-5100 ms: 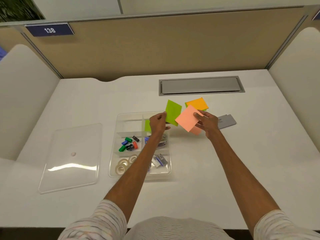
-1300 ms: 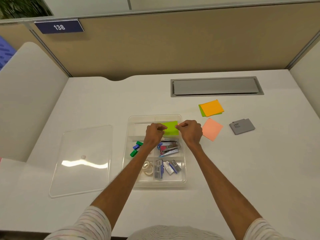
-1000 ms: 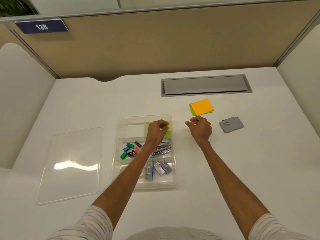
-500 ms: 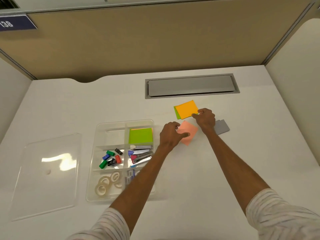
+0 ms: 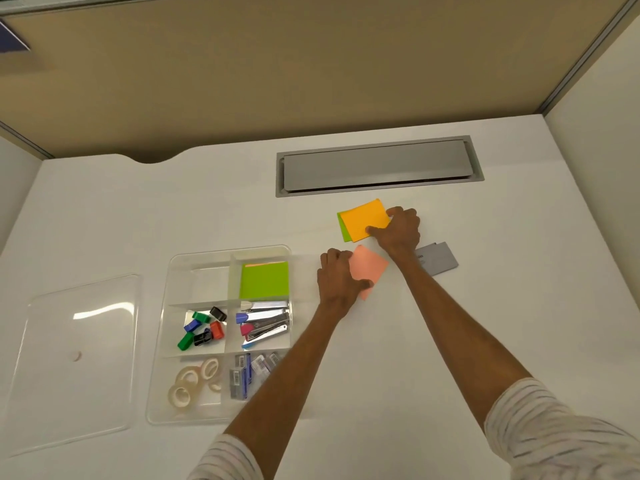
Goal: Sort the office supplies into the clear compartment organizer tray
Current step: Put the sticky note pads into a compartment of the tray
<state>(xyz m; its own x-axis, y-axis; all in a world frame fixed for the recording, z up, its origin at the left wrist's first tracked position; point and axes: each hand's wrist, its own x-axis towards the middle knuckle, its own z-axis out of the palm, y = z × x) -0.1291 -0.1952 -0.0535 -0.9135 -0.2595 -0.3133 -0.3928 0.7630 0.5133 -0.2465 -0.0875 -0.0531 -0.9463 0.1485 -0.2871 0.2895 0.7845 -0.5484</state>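
Note:
The clear organizer tray point(image 5: 289, 252) sits left of centre on the white desk. A green sticky pad point(image 5: 265, 280) lies in its top right compartment. Other compartments hold coloured clips point(image 5: 202, 329), staplers point(image 5: 266, 322), tape rolls point(image 5: 194, 381) and staple boxes point(image 5: 244, 374). To the right of the tray, my left hand point(image 5: 337, 277) rests on a pink sticky pad point(image 5: 370, 268), fingers closing on its left edge. My right hand point(image 5: 398, 232) pinches the right edge of an orange sticky pad point(image 5: 363, 221) lying on a green one point(image 5: 344, 230).
The tray's clear lid point(image 5: 74, 358) lies flat at the left. A grey card-like box point(image 5: 438, 263) sits right of my right wrist. A grey cable hatch point(image 5: 377, 166) is set into the desk at the back. Partition walls enclose the desk.
After placing the green pad in the tray, both hands moved right. My left hand has settled on the pink pad and my right hand has taken hold of the orange pad.

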